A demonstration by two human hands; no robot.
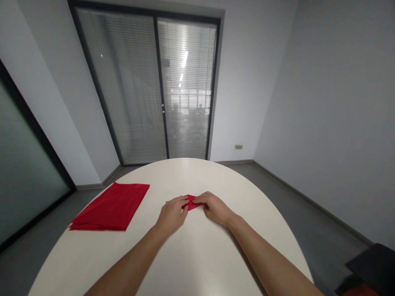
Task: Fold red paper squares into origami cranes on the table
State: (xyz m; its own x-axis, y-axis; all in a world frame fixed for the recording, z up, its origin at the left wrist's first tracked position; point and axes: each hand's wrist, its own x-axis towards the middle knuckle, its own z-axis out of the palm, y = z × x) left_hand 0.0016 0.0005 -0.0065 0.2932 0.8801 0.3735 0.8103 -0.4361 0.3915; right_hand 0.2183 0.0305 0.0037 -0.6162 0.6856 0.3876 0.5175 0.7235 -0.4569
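Observation:
A small folded piece of red paper or thin cloth (191, 204) lies on the white table between my two hands, partly covered by them. My left hand (173, 213) closes on its left side, thumb at the near edge and fingers over the top. At the right side, my right hand (213, 206) has bent fingers pressed together on the same red piece. Farther left rests a flat stack of larger red sheets (114, 207), with slightly uneven edges.
The round white table (197, 255) has its curved edge ahead and at both sides. A dark object (375, 263), perhaps a chair, stands at the lower right. Behind the table are a glass door with blinds (135, 98) and white walls.

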